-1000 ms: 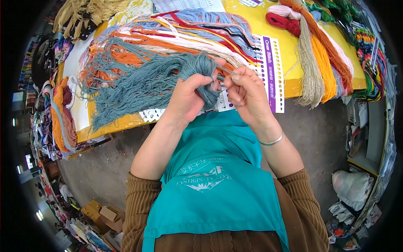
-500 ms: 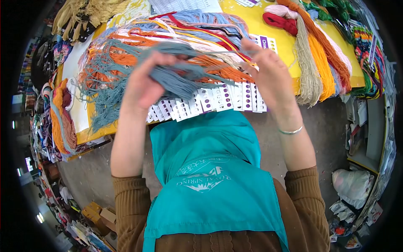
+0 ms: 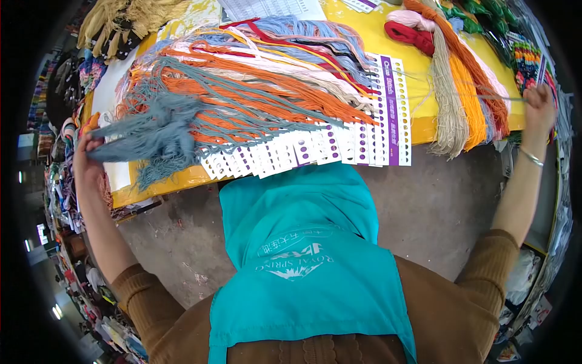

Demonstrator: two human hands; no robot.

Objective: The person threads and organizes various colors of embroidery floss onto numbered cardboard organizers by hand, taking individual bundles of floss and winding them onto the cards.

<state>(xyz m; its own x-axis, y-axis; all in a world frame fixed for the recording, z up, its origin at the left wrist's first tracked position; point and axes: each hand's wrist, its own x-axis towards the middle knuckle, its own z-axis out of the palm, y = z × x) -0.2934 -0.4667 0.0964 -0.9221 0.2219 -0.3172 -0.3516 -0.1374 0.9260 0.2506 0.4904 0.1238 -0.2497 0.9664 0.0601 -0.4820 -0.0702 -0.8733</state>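
At the far left, my left hand (image 3: 90, 155) is closed around a bundle of grey-blue embroidery thread (image 3: 145, 130), which is smeared by motion. Out at the far right, my right hand (image 3: 539, 106) is closed on a thin grey-blue strand (image 3: 500, 97). That strand runs leftward above the table, and its far end is hard to follow. Between my hands lie orange threads (image 3: 242, 82) and more grey-blue threads, their right ends at a row of white cards with punched holes (image 3: 291, 151). A purple-and-white thread card (image 3: 391, 115) is on top at the right end.
The yellow table (image 3: 163, 191) carries cream, yellow and rust-orange thread hanks (image 3: 464, 97) hanging over its front edge. A red hank (image 3: 409, 35) and a printed sheet (image 3: 273, 9) lie farther back. A teal apron (image 3: 297, 224) reaches the table edge.
My hands have spread wide apart, the left carrying the grey-blue bundle leftward and the right drawing a strand far right. The purple-and-white card is now uncovered.
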